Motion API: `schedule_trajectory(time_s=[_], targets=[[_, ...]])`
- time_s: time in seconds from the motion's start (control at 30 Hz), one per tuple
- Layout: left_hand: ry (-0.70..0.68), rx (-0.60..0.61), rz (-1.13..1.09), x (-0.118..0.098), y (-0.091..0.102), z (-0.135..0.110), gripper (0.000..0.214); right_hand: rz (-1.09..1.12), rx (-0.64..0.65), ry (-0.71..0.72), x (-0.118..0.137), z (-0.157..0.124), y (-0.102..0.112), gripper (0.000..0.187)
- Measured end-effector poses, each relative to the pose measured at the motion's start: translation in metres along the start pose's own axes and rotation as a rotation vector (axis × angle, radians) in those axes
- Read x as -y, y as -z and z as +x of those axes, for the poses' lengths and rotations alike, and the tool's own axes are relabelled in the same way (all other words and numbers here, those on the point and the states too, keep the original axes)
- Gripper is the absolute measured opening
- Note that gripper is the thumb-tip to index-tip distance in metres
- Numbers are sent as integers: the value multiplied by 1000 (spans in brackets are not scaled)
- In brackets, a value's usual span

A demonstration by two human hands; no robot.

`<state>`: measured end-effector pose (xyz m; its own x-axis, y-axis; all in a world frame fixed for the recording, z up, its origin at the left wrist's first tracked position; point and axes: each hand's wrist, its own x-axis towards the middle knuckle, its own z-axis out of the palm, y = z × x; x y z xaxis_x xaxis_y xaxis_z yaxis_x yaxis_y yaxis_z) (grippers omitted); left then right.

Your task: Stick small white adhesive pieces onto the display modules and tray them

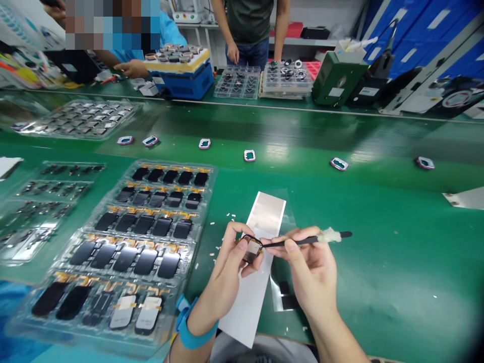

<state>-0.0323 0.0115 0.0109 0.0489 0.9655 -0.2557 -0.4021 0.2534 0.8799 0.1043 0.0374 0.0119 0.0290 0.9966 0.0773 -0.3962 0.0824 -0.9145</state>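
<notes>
Holding small screen (251, 248) in left hand (227, 275), right hand (312, 269) (tweezers (302, 241)) touching it

Bright overhead light glares off the green belt (287, 136) — edges bend and darken (lower right corner), far bench soft.

A single head-worn camera looks forward and down, close above the left hand (229, 264) and right hand (312, 272), across the glossy green surface (378, 242) to a dark-shirted person (249, 20) standing at its far edge.
</notes>
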Motion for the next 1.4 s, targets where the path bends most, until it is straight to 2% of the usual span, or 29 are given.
schedule_trajectory(time_s=[0.67,1.0,1.27,1.4], targets=[[-122,9,82,9,1,1,20,-20,-10,27,1,-1,-3,11],[-77,-18,61,8,0,0,23,-21,-17,11,1,-1,-2,11],[-114,-4,78,8,0,0,22,-45,-19,6,0,-1,-1,12],[-133,-41,117,9,-1,0,23,-49,-17,10,0,-2,-2,11]])
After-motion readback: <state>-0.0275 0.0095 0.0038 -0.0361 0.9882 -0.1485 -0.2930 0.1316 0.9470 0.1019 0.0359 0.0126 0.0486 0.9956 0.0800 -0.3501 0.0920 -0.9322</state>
